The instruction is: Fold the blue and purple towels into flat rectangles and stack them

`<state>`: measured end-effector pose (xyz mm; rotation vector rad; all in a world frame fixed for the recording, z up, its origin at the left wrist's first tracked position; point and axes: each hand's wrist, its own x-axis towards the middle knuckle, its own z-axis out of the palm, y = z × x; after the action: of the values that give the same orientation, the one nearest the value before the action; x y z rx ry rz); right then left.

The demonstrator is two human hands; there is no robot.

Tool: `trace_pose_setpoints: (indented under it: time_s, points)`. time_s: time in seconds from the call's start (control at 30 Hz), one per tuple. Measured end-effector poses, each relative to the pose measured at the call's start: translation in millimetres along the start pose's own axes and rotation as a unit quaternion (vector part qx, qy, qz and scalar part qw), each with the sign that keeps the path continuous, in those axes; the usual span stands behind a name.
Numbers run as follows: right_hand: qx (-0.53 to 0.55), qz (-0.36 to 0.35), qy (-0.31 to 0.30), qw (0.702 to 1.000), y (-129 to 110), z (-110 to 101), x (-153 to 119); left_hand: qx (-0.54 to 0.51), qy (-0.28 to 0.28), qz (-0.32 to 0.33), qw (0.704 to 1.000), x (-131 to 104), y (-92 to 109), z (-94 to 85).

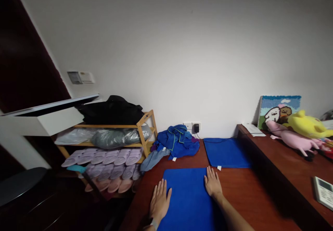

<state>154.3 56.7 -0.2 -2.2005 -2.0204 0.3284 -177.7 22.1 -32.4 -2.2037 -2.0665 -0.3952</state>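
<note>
A blue cloth (186, 199) lies flat on the reddish-brown table (241, 189). My left hand (160, 199) rests palm down on its left edge, fingers extended, with a band on the wrist. On the cloth's right edge lies my right hand (213, 184), also palm down with its fingers stretched out near the upper right corner. Neither hand grips anything. Behind, to the right, a second blue cloth (227, 152) is spread flat with a small white tag. A crumpled heap of blue cloths (177, 140) sits at the back left of the table.
Left of the table stands a wooden rack (142, 134) with slippers (111, 156) and a black bag (111, 111). A charger (196, 128) is plugged into the wall. The raised surface at right holds plush toys (293, 139), a picture (279, 108) and a calculator-like device (324, 193).
</note>
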Motion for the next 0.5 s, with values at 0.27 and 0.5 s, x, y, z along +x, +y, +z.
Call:
trace_pose_setpoints:
  time_s: [0.27,0.5]
  points:
    - [-0.026,-0.023,-0.001,0.999,7.3,7.9,-2.5,-0.116,-0.008,0.17,0.978,30.2,177.8,7.6]
    - [-0.027,-0.015,0.004,1.0,10.1,13.1,0.3,-0.114,-0.084,0.151,0.978,57.1,150.2,19.2]
